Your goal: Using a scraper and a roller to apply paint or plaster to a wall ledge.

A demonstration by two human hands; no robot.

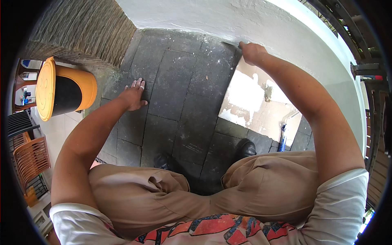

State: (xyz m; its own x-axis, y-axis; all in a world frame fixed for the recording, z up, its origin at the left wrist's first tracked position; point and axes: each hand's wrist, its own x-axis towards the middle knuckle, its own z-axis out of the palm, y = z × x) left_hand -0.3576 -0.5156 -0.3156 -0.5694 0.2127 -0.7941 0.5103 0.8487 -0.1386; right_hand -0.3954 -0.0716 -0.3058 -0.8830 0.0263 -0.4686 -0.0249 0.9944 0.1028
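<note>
My right hand (253, 54) grips a scraper, whose thin dark blade (230, 44) lies along the foot of the white wall (211, 15). Most of the handle is hidden in my fist. My left hand (133, 95) is spread palm-down near the dark stone paving (167, 85), with white smears on its fingertips. Below my right forearm, a tan board or sheet (260, 118) carries patches of white paint or filler (243, 92). A small whitish object (268, 92) that I cannot identify lies on it. At its near edge rests a blue-handled tool (283, 136), perhaps a roller.
An orange and black lidded bin (67, 88) stands at the left, beside a ribbed stone-clad wall (82, 29). Wooden chairs (32, 159) are farther left. A dark metal gate or fence (372, 107) runs along the right. My dark shoes (246, 148) are on the paving.
</note>
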